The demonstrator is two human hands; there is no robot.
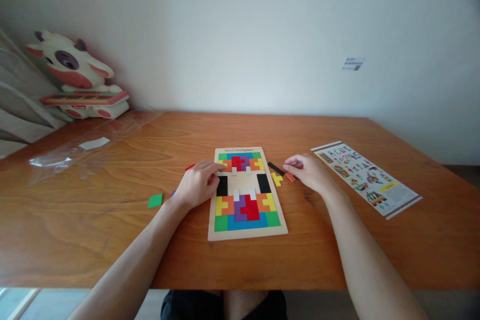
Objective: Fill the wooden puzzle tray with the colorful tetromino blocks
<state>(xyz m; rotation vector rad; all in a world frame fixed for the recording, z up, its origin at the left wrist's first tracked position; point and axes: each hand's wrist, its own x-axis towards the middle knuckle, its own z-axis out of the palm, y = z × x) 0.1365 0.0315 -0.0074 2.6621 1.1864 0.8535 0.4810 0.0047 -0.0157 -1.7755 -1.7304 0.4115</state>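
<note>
A flat rectangular puzzle board of pale wood lies on the brown wooden tabletop, with coloured blocks fitted at its far and near ends. The left hand is over the board's left edge, its fingers bent; whether it holds something, I cannot tell. To the right of the board, the right hand has its fingers close together, just beside a small orange block; its grip I also cannot tell. Between this hand and the board lies a yellow stepped block. Left of the board is a green square block.
</note>
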